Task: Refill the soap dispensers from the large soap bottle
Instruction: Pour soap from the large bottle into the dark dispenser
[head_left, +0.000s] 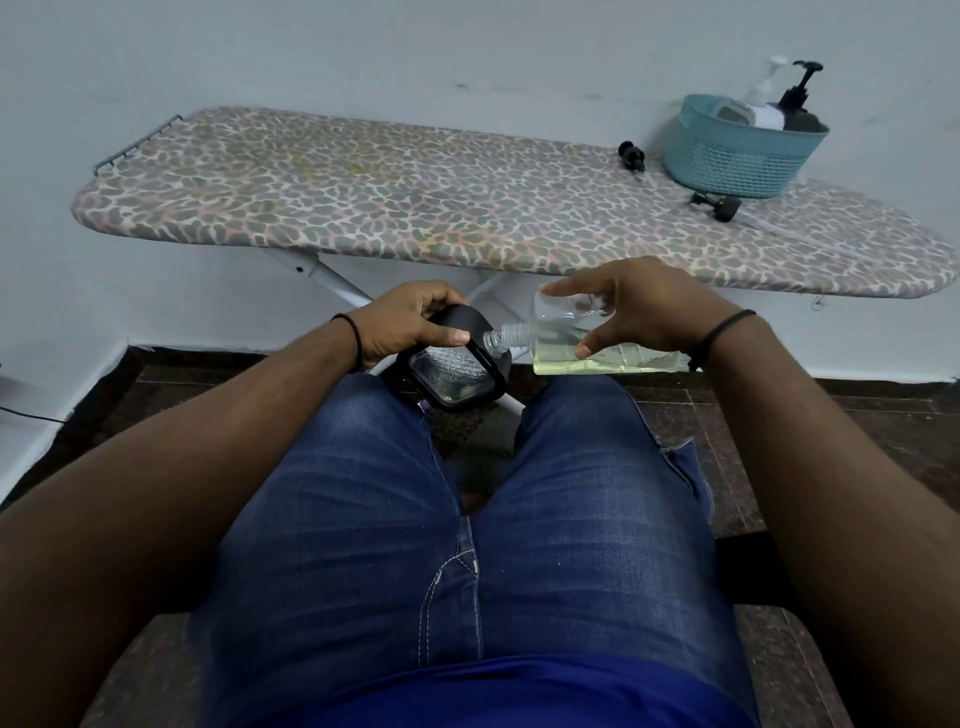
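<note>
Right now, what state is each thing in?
Clear bottle: uncapped, tipped sideways, part full of yellowish liquid.
Black-framed dispenser: cap off, tilted, neck at the bottle's mouth.
Left hand: grips the dispenser.
Right hand: holds the bottle.
Two black pump heads: off, lying on the ironing board.
Basket: upright, holding two pump bottles.
</note>
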